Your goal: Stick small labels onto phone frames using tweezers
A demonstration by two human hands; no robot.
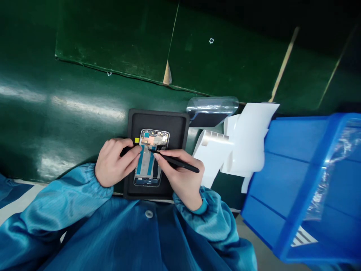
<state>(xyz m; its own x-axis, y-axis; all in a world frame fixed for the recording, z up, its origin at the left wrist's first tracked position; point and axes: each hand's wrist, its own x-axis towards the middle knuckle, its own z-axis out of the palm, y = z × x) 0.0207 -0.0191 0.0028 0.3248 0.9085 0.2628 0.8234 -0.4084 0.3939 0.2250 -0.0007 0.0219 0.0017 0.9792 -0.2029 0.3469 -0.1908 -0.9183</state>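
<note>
An opened smartphone [146,165] lies in a black tray [180,128], its circuit board showing at the top and two blue strips running down a pale area. My right hand [183,175] grips black tweezers [180,162], with their tip over the phone just below the board. At the phone's left edge my left hand [115,160] is closed, its bent fingertips pressed against the phone; the thumb is mostly hidden. A small yellow tab [137,140] sticks out beside the phone's upper left side.
White label sheets [251,139] curl to the tray's right, beside a clear plastic film roll [213,105]. A blue bin [287,150] holding clear plastic stands at far right. Raised green boards [118,37] cover the back of the green table [70,113].
</note>
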